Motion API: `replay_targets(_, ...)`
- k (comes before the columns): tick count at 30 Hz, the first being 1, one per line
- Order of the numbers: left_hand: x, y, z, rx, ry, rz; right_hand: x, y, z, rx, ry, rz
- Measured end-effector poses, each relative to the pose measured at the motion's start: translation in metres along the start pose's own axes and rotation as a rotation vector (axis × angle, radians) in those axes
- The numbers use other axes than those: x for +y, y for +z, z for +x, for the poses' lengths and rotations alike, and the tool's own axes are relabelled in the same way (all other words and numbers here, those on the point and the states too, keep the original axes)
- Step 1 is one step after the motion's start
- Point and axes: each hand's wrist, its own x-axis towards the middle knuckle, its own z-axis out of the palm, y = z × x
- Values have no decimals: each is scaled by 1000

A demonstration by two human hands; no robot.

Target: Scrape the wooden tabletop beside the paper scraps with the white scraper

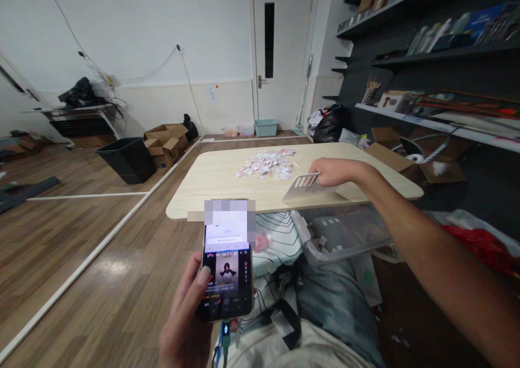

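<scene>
My left hand point(187, 297) is wrapped round a smartphone point(226, 265) with a lit screen, held upright above my lap. A cable plugs into the phone's lower end. Over the pale wooden table point(203, 181), my right hand point(333, 172) grips a flat pale scraper point(298, 190) by its slotted upper edge. The scraper stands tilted, its lower edge at or near the tabletop by the front side. Just beyond it and to the left lies a loose heap of torn paper scraps point(268, 164), white with some pink.
A clear plastic bin point(335, 235) with some scraps sits under the table's front edge, beside my legs. Black bin point(128, 159) and cardboard boxes point(164, 143) stand on the floor at left. Loaded shelves point(439, 59) line the right wall. A closed door point(282, 43) is behind the table.
</scene>
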Motion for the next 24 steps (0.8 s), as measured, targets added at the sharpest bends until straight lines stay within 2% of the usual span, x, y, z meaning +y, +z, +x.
replay_targets(5, 3, 1, 1, -86, -74, 3, -3, 0, -2, 3, 9, -6)
replay_targets(13, 6, 3, 1, -171, -87, 10, -6, -2, -3, -24, 28, -80)
replay_targets(24, 7, -2, 4, -209, -113, 13, -5, -3, -3, -9, 30, -14)
